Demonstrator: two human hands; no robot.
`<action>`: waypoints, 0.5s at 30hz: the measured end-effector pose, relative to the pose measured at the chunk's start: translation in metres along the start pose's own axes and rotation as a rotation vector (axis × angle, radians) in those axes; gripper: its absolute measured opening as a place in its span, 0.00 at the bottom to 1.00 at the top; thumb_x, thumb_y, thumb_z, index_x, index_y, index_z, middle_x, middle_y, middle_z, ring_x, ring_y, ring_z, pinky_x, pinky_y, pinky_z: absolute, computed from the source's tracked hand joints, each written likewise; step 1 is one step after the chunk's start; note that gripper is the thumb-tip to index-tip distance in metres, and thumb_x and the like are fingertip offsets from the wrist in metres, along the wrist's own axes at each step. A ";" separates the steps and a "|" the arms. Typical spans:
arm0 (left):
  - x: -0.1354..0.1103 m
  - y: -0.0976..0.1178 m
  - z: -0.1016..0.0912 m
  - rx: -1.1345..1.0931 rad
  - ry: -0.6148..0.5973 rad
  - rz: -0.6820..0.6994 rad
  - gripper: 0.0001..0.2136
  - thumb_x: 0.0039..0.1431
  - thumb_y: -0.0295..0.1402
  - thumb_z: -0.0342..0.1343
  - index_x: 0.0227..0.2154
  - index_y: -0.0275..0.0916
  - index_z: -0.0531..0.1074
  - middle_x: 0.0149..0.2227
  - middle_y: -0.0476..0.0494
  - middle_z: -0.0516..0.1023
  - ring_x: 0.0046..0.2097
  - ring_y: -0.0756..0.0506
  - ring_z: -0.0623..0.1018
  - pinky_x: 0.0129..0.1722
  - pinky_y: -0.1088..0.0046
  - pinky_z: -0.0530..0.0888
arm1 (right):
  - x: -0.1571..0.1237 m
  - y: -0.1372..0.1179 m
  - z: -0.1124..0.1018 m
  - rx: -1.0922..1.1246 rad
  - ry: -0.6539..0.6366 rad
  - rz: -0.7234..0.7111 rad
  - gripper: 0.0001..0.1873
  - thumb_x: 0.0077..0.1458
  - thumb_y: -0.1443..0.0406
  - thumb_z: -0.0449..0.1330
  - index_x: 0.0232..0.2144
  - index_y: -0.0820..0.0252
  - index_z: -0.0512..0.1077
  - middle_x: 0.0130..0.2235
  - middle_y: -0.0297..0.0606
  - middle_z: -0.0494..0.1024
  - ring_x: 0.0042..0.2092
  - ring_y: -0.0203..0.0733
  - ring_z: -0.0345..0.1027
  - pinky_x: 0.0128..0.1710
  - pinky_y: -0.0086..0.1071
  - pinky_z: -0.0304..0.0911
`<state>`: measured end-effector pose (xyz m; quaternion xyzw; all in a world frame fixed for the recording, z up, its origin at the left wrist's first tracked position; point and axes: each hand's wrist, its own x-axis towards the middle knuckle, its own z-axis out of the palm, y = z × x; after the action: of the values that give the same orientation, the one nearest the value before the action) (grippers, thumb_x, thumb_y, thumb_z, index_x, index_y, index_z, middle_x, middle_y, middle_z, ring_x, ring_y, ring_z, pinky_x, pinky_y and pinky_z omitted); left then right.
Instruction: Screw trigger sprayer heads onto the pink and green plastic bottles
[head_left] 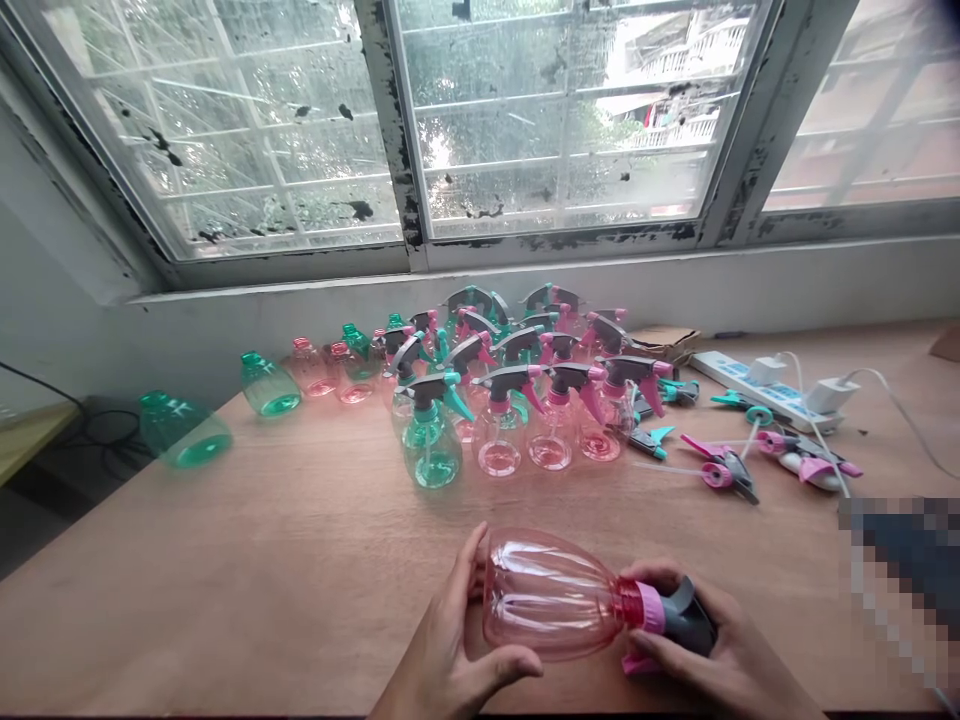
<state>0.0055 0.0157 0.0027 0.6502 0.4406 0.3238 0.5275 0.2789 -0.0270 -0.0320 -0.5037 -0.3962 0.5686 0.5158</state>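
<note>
A clear pink spray bottle (551,595) lies on its side above the front of the table, its base to the left and its neck to the right. My left hand (457,630) cups the base, thumb along the lower side and fingers partly hidden behind the plastic. At the neck, my right hand (697,640) grips the grey and pink trigger head (682,610) with thumb and fingers round the pink collar. The head sits on the bottle's mouth; how tightly it is screwed on, I cannot tell.
Behind stand several pink and green bottles with trigger heads (499,430). Bottles without heads (270,385) are at the left, one green bottle (187,430) by the table edge. Loose trigger heads (724,470) and a power strip (757,385) with cables lie right. A window is behind.
</note>
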 end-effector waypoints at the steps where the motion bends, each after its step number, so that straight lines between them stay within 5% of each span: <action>1: 0.001 -0.001 0.000 0.013 -0.004 0.012 0.52 0.48 0.54 0.70 0.71 0.40 0.52 0.68 0.34 0.67 0.70 0.30 0.64 0.69 0.56 0.63 | 0.000 0.000 0.000 0.008 -0.002 0.006 0.23 0.43 0.54 0.78 0.40 0.56 0.80 0.36 0.36 0.80 0.35 0.44 0.76 0.32 0.31 0.79; 4: 0.003 -0.009 -0.002 0.107 -0.029 0.049 0.51 0.45 0.46 0.76 0.70 0.44 0.57 0.69 0.36 0.66 0.70 0.28 0.64 0.69 0.55 0.62 | 0.000 -0.001 -0.002 0.011 -0.014 0.041 0.23 0.44 0.52 0.77 0.39 0.57 0.79 0.32 0.34 0.80 0.31 0.40 0.75 0.28 0.29 0.77; 10: -0.003 -0.013 -0.001 0.212 -0.072 0.154 0.48 0.59 0.27 0.65 0.73 0.58 0.40 0.72 0.48 0.61 0.70 0.39 0.65 0.70 0.64 0.62 | 0.003 -0.003 -0.005 0.020 -0.087 0.040 0.24 0.47 0.51 0.75 0.38 0.60 0.76 0.24 0.31 0.78 0.25 0.36 0.72 0.23 0.26 0.71; 15: -0.007 -0.009 -0.001 0.253 -0.075 0.112 0.54 0.53 0.32 0.72 0.73 0.52 0.40 0.74 0.46 0.57 0.72 0.37 0.60 0.72 0.63 0.58 | 0.004 -0.002 -0.007 0.010 -0.086 0.035 0.24 0.47 0.51 0.76 0.37 0.60 0.75 0.25 0.31 0.78 0.26 0.36 0.72 0.23 0.24 0.69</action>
<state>-0.0002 0.0105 -0.0059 0.7469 0.4209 0.2701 0.4383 0.2861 -0.0229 -0.0318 -0.4830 -0.4065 0.6006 0.4907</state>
